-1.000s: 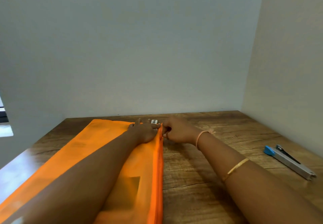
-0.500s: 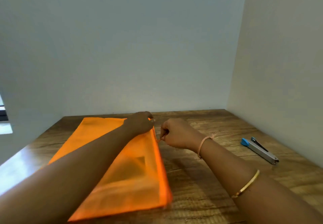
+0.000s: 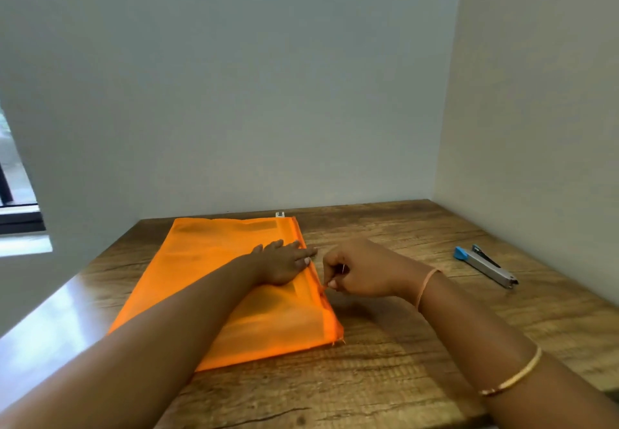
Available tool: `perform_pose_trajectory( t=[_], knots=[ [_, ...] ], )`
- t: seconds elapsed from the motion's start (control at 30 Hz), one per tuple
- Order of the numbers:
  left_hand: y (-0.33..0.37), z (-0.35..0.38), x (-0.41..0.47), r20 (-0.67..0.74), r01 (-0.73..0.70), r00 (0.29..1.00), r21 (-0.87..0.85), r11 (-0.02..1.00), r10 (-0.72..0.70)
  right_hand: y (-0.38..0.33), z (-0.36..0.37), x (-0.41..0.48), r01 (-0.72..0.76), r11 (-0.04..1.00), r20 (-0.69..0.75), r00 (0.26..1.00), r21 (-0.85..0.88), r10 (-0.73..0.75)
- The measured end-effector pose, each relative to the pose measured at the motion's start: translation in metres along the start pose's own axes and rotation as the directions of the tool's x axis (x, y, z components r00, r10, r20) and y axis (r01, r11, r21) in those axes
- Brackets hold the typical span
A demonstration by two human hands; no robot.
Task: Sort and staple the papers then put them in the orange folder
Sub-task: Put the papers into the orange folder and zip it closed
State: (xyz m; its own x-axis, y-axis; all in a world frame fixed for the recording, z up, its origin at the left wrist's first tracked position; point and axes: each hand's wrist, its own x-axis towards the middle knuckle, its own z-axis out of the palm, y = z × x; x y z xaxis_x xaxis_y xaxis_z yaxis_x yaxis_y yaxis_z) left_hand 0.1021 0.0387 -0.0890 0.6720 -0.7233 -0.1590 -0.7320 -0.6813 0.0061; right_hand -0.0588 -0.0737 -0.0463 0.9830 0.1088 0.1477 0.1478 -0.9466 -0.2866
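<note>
The orange folder (image 3: pixel 207 281), a thin zip pouch, lies flat on the wooden table (image 3: pixel 385 378). Dark shapes of papers show through it. My left hand (image 3: pixel 284 263) rests flat on the folder near its right edge, fingers spread. My right hand (image 3: pixel 361 273) is pinched on the zipper pull at the folder's right edge, about midway along it. A small white tab (image 3: pixel 280 215) sticks out at the folder's far right corner. The stapler (image 3: pixel 485 266), silver with a blue end, lies on the table to the right, apart from both hands.
Grey walls close the table at the back and on the right (image 3: pixel 536 127). A window edge (image 3: pixel 20 221) shows at the far left. The table's front edge runs near the bottom right.
My right hand has slid from the folder's far corner toward me along the right edge with the zipper pull. My left hand shifted back and flattened on the folder. The view pulled back.
</note>
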Motion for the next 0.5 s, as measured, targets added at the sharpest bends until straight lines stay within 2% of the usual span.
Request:
perform_pose_trajectory(
  t=[0.23, 0.4, 0.5],
  knots=[
    [0.006, -0.001, -0.005, -0.021, 0.017, 1.000, -0.021, 1.000, -0.017, -0.020, -0.016, -0.063, -0.064, 0.947, 0.125, 0.992, 0.314, 0.026],
    [0.012, 0.000, -0.010, -0.060, 0.050, 0.997, -0.011, 0.999, -0.051, -0.024, -0.013, -0.073, -0.150, 0.947, 0.224, 0.971, 0.283, 0.087],
    [0.012, 0.004, -0.017, -0.253, 0.062, 0.965, -0.024, 0.998, -0.066, -0.023, -0.010, -0.071, -0.254, 0.913, 0.243, 0.953, 0.319, 0.180]
  ],
)
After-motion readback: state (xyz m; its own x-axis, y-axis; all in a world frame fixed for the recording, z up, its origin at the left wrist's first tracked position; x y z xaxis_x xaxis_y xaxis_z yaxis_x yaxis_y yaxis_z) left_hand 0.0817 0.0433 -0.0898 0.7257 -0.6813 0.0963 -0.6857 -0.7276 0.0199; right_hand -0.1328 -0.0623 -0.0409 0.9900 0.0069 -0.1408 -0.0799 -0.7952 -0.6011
